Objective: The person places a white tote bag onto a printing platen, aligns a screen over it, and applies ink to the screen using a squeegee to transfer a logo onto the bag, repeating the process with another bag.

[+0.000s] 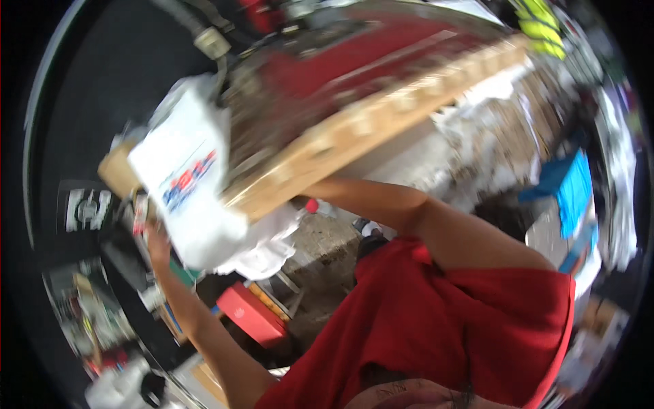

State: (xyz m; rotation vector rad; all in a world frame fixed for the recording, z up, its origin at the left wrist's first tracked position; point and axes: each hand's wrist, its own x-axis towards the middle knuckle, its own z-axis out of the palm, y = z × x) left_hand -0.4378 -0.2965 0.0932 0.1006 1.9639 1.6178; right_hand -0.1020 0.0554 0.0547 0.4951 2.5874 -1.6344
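Observation:
My left hand (157, 238) is at the left, beside a white plastic bag (187, 160) with blue and red print. Just above its fingers is a small red-and-white thing (141, 213); blur hides whether the hand grips it. My right forearm (371, 201) reaches left below the wooden edge (381, 119) of a worktable. That hand is hidden behind the table edge and the bag. The bag hangs at the table's left corner. On the table lies a dark red surface (354, 61), smeared by motion.
A red box (252, 315) stands low under the bag. A bottle with a red cap (312, 206) is near my right forearm. Blue material (569, 187) lies at the right. A white connector on a cable (212, 42) hangs at the upper left. Scraps (490, 143) cover the floor.

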